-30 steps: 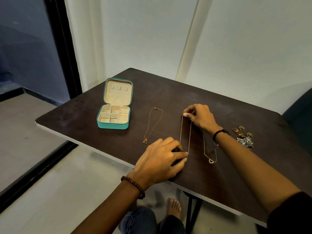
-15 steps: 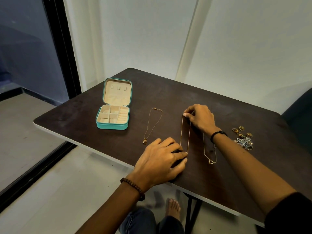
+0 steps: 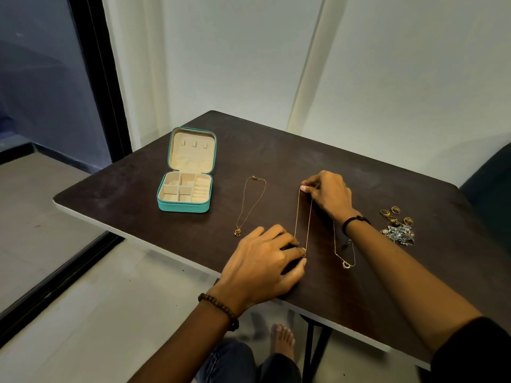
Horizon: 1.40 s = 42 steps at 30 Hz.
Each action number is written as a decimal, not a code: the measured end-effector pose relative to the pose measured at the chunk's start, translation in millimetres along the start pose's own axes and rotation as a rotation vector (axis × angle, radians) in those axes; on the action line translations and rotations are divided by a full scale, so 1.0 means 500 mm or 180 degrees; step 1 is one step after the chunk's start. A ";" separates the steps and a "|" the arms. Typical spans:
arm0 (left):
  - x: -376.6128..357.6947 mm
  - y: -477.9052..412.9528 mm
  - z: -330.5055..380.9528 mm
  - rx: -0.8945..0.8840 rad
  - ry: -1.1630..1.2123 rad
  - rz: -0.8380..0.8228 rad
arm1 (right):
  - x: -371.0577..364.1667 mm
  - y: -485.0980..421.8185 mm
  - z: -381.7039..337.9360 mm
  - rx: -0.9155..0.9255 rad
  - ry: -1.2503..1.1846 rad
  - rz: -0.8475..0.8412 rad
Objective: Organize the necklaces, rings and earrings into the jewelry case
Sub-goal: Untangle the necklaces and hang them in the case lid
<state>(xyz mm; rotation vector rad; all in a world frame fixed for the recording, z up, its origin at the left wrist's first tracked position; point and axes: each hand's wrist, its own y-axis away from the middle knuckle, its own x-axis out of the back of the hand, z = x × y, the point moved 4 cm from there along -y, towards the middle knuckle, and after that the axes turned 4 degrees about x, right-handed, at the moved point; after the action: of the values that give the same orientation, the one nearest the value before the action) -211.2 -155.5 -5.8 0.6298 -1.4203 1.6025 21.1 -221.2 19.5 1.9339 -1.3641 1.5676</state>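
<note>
A thin gold necklace [image 3: 303, 219] lies stretched on the dark table between my two hands. My right hand [image 3: 327, 193] pinches its far end. My left hand [image 3: 265, 261] pinches its near end at the table's front edge. A second gold necklace [image 3: 250, 205] with a small pendant lies to the left. A third necklace [image 3: 344, 255] with a ring pendant lies under my right wrist, partly hidden. The teal jewelry case [image 3: 184, 207] stands open at the left, its cream compartments bare. Gold rings [image 3: 395, 212] and silvery earrings [image 3: 399, 234] are heaped at the right.
The dark table [image 3: 276, 156] has a white front edge [image 3: 83, 214] close to my left hand. A white wall runs behind it, a dark window frame stands at the left, and a dark chair back [image 3: 489, 183] is at the far right. My knees and a bare foot show below the table.
Both hands stay on the ends of the middle necklace with hardly any movement. The view has shifted slightly.
</note>
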 end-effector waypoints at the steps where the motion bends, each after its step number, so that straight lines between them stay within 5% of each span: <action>1: 0.000 0.000 -0.001 0.0017 0.0020 -0.0005 | 0.000 0.002 -0.001 0.0018 0.0019 0.0000; 12: -0.003 -0.002 -0.006 0.0098 0.0225 0.0046 | -0.002 0.003 -0.009 0.0195 0.0407 -0.0281; 24: 0.049 0.007 -0.066 0.0887 0.0607 0.0456 | 0.012 -0.003 -0.113 0.0644 0.0011 -0.0133; 32: 0.042 0.012 -0.157 0.1315 0.0254 -0.0108 | -0.066 -0.043 -0.192 0.0586 0.0048 -0.0910; 42: 0.036 0.012 -0.168 0.1350 0.0295 0.0058 | -0.096 -0.060 -0.217 0.0416 0.0282 -0.0781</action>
<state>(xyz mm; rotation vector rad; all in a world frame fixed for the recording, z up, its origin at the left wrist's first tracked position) -210.6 -69.7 -12.1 0.7735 -1.0255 1.9406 -16.4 -105.1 25.9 1.9921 -0.9693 1.6340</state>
